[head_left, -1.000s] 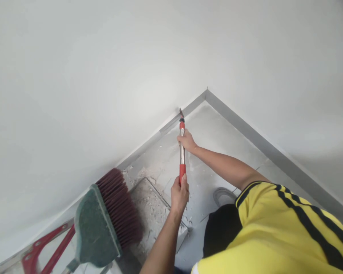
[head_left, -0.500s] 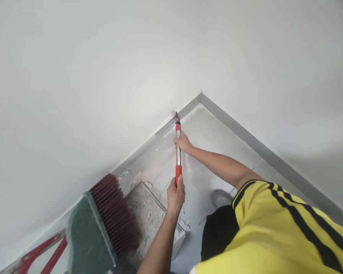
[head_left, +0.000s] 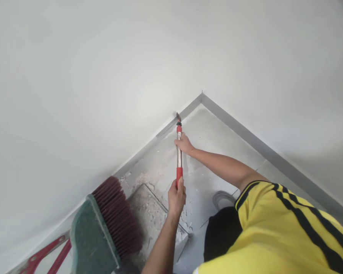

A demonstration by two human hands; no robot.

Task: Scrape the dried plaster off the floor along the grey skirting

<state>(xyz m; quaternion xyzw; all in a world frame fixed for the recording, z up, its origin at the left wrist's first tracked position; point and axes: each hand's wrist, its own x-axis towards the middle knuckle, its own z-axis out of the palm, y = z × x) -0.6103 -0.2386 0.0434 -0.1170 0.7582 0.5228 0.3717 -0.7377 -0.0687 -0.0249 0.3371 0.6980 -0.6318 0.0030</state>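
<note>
Both hands have barely shifted, gripping the scraper (head_left: pixel 179 152) at frame centre: left hand (head_left: pixel 176 196) low, right hand (head_left: pixel 184 144) high. Its blade at the baseboard (head_left: pixel 171 123) is hard to make out; the broom (head_left: pixel 105 228) is cut off lower left.

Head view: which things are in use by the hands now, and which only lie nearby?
In use:
- scraper, gripped by left hand and right hand
- baseboard, at the blade

Lying nearby:
- broom
- dustpan with debris
- red frame
</note>
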